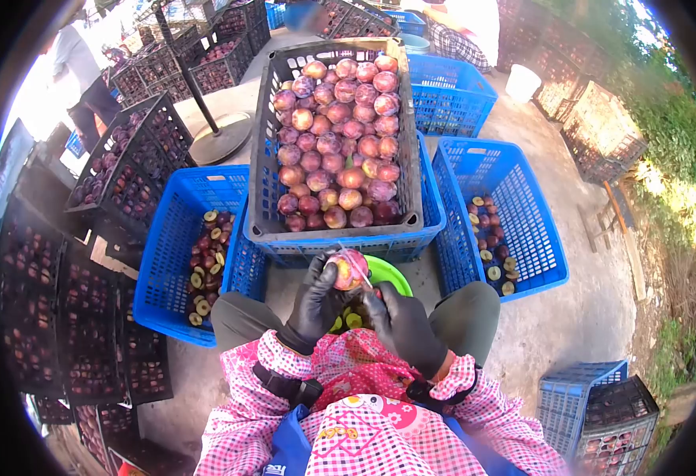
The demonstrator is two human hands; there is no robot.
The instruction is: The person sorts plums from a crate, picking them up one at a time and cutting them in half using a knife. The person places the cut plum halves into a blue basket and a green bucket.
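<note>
In black gloves, both of my hands meet above my lap. My left hand (313,303) is closed around a red and yellow plum (344,274), holding it up in front of the black crate. My right hand (405,324) grips a small knife (359,268), whose thin blade lies against the plum's right side; most of its handle is hidden in the fingers. Below the hands, a bright green basin (395,274) shows between my knees, with cut yellow-green plum pieces (353,320) in it.
A black crate (257,182) full of whole plums rests on a blue crate ahead. Blue crates to the left (157,274) and right (540,230) hold cut plums. A pole stand (219,139), stacked plum crates (86,325) and a person (86,75) are around.
</note>
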